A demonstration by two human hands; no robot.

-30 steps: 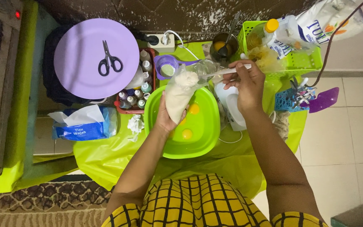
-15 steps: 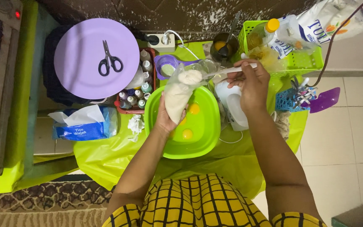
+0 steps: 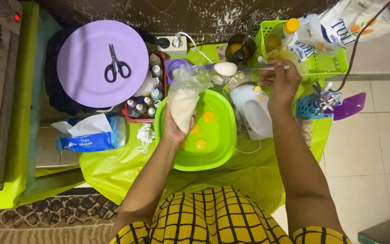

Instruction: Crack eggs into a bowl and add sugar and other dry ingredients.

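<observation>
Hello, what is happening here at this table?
A person sits at a table covered in green plastic. The left hand holds a clear bag of white powder over a green bowl containing egg yolks. The right hand holds a spoon heaped with white powder above the bag.

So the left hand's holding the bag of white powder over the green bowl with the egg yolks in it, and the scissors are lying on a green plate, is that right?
Not quite. The scissors lie on a purple plate, not a green one, as the head view shows. The rest holds: the left hand grips the bag of white powder over the green bowl with egg yolks.
</observation>
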